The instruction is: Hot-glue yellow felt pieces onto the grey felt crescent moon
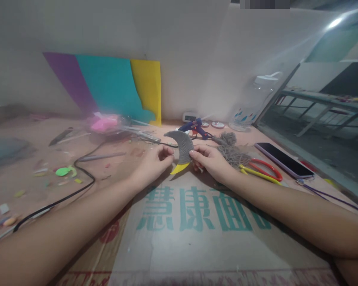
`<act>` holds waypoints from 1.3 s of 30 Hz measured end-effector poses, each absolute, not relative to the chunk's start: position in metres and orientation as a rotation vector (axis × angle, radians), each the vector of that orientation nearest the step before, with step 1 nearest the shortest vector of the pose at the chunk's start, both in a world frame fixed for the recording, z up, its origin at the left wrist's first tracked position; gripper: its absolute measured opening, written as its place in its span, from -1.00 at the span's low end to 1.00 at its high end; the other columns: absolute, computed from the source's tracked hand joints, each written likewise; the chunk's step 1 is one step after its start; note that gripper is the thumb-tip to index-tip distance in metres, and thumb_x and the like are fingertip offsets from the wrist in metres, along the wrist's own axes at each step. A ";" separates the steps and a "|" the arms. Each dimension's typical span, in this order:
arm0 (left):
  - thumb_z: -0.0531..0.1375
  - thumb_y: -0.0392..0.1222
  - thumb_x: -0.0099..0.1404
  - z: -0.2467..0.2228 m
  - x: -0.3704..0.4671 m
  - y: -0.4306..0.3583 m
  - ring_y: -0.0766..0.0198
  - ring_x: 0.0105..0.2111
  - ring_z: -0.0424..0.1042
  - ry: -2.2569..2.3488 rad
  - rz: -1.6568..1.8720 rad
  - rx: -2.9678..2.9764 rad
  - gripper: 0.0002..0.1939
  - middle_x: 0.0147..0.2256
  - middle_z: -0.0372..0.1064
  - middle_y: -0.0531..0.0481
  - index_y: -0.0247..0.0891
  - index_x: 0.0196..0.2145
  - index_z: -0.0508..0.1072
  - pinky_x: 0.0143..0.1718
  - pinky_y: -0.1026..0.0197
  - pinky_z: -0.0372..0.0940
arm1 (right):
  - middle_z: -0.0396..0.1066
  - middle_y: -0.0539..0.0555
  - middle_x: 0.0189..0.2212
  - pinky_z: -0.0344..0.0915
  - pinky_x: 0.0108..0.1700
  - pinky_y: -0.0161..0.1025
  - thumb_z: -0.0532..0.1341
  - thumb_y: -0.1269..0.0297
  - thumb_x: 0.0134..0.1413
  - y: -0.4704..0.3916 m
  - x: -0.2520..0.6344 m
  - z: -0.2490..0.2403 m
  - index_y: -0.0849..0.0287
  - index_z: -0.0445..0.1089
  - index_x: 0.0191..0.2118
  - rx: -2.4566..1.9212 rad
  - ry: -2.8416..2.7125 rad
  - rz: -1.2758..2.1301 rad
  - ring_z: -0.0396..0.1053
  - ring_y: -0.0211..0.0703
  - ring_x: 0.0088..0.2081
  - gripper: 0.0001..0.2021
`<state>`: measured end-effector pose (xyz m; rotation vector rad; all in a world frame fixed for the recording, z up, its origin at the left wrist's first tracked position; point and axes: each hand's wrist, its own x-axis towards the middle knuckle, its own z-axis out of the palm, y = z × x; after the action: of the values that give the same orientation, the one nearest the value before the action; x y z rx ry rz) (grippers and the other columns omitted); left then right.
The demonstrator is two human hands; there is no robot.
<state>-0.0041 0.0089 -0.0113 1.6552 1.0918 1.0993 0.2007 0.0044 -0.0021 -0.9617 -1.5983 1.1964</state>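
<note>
Fingers (168,160) of the left hand (153,162) are curled, with thumb and forefinger close together just left of the crescent; whether they grip anything between them cannot be told. The crescent (185,147) is held raised over the middle of the surface (56,154), between the two hands. Most of its length is covered in ribbed grey; its lower tip shows yellow. Thumb and forefinger of the right hand (209,159) pinch its right edge.

Items noted from left to right: a small green piece (62,171) among scraps; a black cord (93,178) running past it; a pen (103,156); a pink item (104,123) in clear plastic, blurred. Behind these, a sheet (110,87) in purple, teal and yellow stands against the wall (191,59). Under the hands lies a panel (173,250) printed with teal characters. Beyond the crescent are a small white clock (190,116) and a blue glue gun (193,126). Grey yarn (233,155) lies behind the right hand, next to scissors (260,174) with red and yellow handles. A clear bottle (241,121) stands upright at the back. Furthest right, a phone (285,161) lies flat, screen dark.
</note>
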 end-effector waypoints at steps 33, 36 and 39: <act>0.17 0.11 0.21 0.000 -0.004 0.002 0.37 -0.60 0.14 1.095 0.970 1.715 -0.60 -0.64 0.12 0.14 -0.24 -0.57 0.28 -0.57 0.31 0.03 | 0.29 -0.08 -0.60 0.21 -0.51 -0.35 0.25 -0.05 0.07 -0.002 0.200 0.004 0.18 0.37 -0.28 -0.967 -1.732 1.149 0.24 -0.31 -0.56 -0.65; 0.18 0.12 0.19 0.001 -0.003 0.002 0.39 -0.62 0.12 1.068 0.957 1.670 -0.61 -0.64 0.13 0.14 -0.24 -0.56 0.28 -0.59 0.31 0.01 | 0.28 -0.08 -0.59 0.19 -0.55 -0.36 0.24 -0.05 0.09 -0.002 0.202 0.004 0.18 0.37 -0.28 -0.968 -1.750 1.164 0.22 -0.31 -0.57 -0.65; 0.18 0.14 0.20 -0.001 -0.003 0.002 0.40 -0.64 0.10 1.050 0.933 1.671 -0.60 -0.65 0.12 0.15 -0.25 -0.54 0.30 -0.61 0.32 -0.01 | 0.28 -0.08 -0.59 0.19 -0.58 -0.37 0.23 -0.06 0.09 -0.003 0.202 0.003 0.17 0.37 -0.30 -1.006 -1.756 1.185 0.24 -0.31 -0.58 -0.65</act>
<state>-0.0033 0.0019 -0.0010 1.6705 1.0501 0.9329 0.2018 -0.0025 0.0032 -1.0056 -1.7556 1.1849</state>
